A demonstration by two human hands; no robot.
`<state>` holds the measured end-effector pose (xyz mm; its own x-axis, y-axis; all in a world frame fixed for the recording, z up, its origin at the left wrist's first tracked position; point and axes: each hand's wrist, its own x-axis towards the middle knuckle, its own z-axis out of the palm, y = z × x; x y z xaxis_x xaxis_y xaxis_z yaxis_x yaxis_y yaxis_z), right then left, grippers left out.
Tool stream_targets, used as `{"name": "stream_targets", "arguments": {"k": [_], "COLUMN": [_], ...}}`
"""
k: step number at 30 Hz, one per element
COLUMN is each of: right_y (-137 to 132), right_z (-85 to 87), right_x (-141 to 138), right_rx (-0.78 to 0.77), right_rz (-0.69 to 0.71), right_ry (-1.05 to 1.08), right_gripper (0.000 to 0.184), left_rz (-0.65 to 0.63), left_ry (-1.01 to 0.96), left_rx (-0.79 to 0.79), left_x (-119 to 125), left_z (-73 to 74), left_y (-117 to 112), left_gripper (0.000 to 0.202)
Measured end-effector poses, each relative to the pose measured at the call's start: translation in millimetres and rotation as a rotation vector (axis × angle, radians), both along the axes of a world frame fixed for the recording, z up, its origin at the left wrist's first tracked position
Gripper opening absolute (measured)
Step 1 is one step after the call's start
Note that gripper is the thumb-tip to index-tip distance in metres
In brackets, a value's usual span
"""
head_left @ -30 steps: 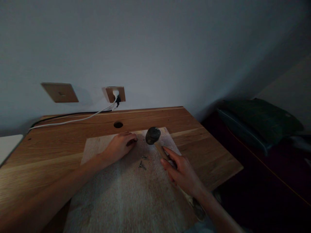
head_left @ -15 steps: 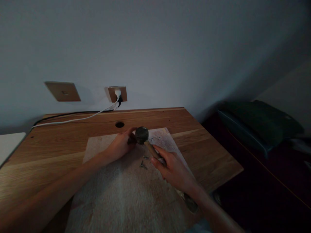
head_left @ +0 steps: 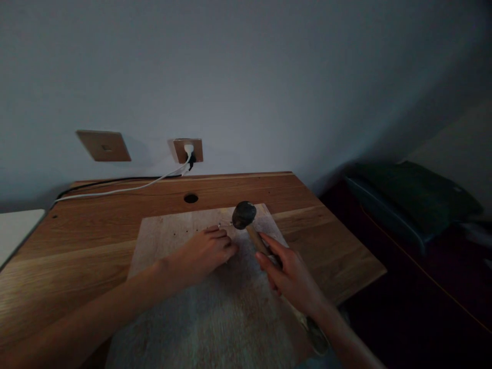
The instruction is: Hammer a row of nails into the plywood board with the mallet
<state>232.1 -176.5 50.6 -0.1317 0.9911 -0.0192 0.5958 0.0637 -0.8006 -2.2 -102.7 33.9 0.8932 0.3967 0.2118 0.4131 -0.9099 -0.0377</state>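
Observation:
My right hand (head_left: 294, 277) grips a hammer (head_left: 255, 238) by its wooden handle. The dark, rounded head is tilted up over the far right part of a pale wooden board (head_left: 200, 318). My left hand (head_left: 213, 248) rests low over the middle of the board, fingers curled down; whatever lies under the fingertips is hidden. Just beyond its knuckles a small shiny nail (head_left: 219, 225) shows at the board's far side. A row of small dark dots (head_left: 187, 231), perhaps nail heads or holes, runs to the left of it.
Under the board is a wooden desk (head_left: 326, 241) with a round cable hole (head_left: 190, 198). White and black cables (head_left: 115, 192) run along the back to a wall socket (head_left: 188, 150). A white object (head_left: 19, 230) stands at the left edge. A dark green cushion (head_left: 415, 200) lies off to the right.
My left hand has drawn back from beside the hammer head toward me, covering the loose nails there. The hammer has shifted slightly right, uncovering the row of dots.

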Motion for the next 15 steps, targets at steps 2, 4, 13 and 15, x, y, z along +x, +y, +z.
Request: {"name": "stream_targets", "arguments": {"k": [2,4,13,15], "right_y": [-0.7,-1.2,0.1,0.2], "right_z": [-0.2,-0.9,-4.4,-4.8], "right_x": [1.8,3.2,2.2,1.6], "right_rx": [-0.021,-0.040,-0.046,-0.052], "right_rz": [-0.007,-0.021,-0.028,-0.027], "right_ry": [0.012,0.024,0.057,0.055], "right_gripper": [0.049,0.050,0.052,0.052], "left_rz": [0.023,0.084,0.272,0.260], "left_ry": [-0.021,-0.052,-0.162,-0.178], "left_rx": [-0.025,-0.074,-0.319,-0.324], "left_x": [-4.8,-16.8,-65.5,-65.1], "left_z": [-2.4,-3.7,-10.5,-13.9], "left_y": [6.6,16.2,49.3,52.6], "left_gripper": [0.016,0.020,0.026,0.027]}}
